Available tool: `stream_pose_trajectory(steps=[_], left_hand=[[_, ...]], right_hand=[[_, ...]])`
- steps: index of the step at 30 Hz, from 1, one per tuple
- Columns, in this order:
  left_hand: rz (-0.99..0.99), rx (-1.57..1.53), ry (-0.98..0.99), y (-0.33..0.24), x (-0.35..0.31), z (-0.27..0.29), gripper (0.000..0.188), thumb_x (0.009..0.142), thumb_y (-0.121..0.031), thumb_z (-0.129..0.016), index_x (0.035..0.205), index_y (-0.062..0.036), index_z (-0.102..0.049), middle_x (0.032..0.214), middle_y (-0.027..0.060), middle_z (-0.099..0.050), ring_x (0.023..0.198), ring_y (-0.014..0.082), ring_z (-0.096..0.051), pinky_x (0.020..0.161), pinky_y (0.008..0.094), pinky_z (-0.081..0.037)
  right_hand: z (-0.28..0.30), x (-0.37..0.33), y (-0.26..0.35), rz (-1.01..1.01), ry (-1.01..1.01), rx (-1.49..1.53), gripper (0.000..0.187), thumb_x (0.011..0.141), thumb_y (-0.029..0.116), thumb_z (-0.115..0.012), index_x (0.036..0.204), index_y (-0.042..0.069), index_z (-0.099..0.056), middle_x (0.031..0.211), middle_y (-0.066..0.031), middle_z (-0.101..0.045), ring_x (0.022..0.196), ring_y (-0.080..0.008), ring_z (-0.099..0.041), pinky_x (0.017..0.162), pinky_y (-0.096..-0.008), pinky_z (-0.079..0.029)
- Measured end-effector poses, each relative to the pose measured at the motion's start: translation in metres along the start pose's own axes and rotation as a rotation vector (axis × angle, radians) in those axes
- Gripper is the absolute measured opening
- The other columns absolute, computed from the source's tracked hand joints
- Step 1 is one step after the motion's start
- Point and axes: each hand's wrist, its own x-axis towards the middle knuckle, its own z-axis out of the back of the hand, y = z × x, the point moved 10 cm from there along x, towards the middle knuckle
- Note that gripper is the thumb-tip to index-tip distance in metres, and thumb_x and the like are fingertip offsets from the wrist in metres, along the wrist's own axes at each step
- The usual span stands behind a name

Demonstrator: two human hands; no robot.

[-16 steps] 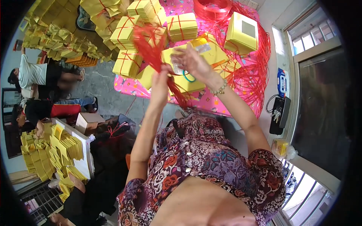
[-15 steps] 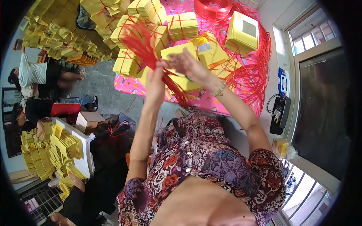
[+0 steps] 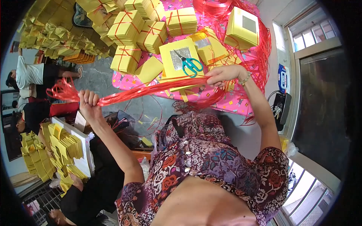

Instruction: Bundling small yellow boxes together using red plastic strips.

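Note:
A long bundle of red plastic ribbon strands (image 3: 151,89) stretches between my two hands, slanting over the near edge of the table. My left hand (image 3: 90,103) is closed round its left part, and looped ends stick out past the fist. Over at the right, my right hand (image 3: 225,76) grips the bundle, with loose strands hanging below it. Just beyond the ribbon lie teal-handled scissors (image 3: 192,67), resting on a stack of yellow paper (image 3: 166,54) with a silver square on top.
Yellow paper bundles tied with red ribbon (image 3: 125,59) stand on the pink patterned tablecloth (image 3: 122,81). A red ribbon coil (image 3: 213,7) lies at the far side, with tangled strands on the right. Several people work at the left beside a white table (image 3: 85,160) of yellow paper.
My hands have moved apart, left hand to the left and right hand to the right, drawing the ribbon bundle out straight. The scissors and the paper stack have come into sight.

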Motion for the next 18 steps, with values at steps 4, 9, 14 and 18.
stream_pose_trajectory(steps=[4, 9, 14, 18], left_hand=[[0.089, 0.412, -0.327, 0.009, -0.016, 0.125, 0.026, 0.095, -0.031, -0.042, 0.085, -0.0071, -0.048, 0.065, -0.0003, -0.042, 0.053, 0.0113, -0.037, 0.051, 0.0261, -0.035], [-0.262, 2.286, -0.597, 0.041, -0.031, 0.067, 0.077, 0.084, -0.045, -0.054, 0.124, 0.0169, -0.031, 0.126, 0.0398, -0.034, 0.114, 0.0494, -0.040, 0.097, 0.0472, -0.035], [-0.101, 1.453, 0.532, 0.164, -0.026, -0.121, 0.070, 0.078, -0.023, -0.068, 0.135, -0.0023, -0.032, 0.132, 0.0199, -0.041, 0.120, 0.0335, -0.041, 0.098, 0.0392, -0.033], [0.071, 1.630, 0.667, 0.202, -0.037, -0.131, 0.049, 0.079, -0.018, -0.066, 0.120, -0.0040, -0.042, 0.099, 0.0209, -0.057, 0.092, 0.0364, -0.056, 0.076, 0.0419, -0.045]], right_hand=[[0.022, -0.002, -0.017, -0.064, -0.172, 0.091, 0.030, 0.094, 0.034, -0.047, 0.078, 0.008, -0.050, 0.060, 0.0067, -0.038, 0.052, -0.0035, -0.034, 0.046, -0.0194, -0.031], [0.003, 0.032, 0.027, -0.046, -0.252, -0.156, 0.033, 0.095, 0.035, -0.044, 0.075, 0.009, -0.047, 0.062, 0.0059, -0.039, 0.056, -0.0042, -0.037, 0.048, -0.0223, -0.034], [-0.029, 0.087, 0.072, 0.144, -0.082, -0.348, 0.038, 0.095, 0.035, -0.040, 0.070, 0.006, -0.047, 0.064, 0.0028, -0.042, 0.055, -0.0066, -0.038, 0.048, -0.0239, -0.035], [-0.038, 0.085, 0.102, 0.139, -0.087, -0.386, 0.039, 0.095, 0.036, -0.041, 0.076, 0.003, -0.050, 0.063, 0.0013, -0.044, 0.054, -0.0079, -0.042, 0.049, -0.0258, -0.039]])
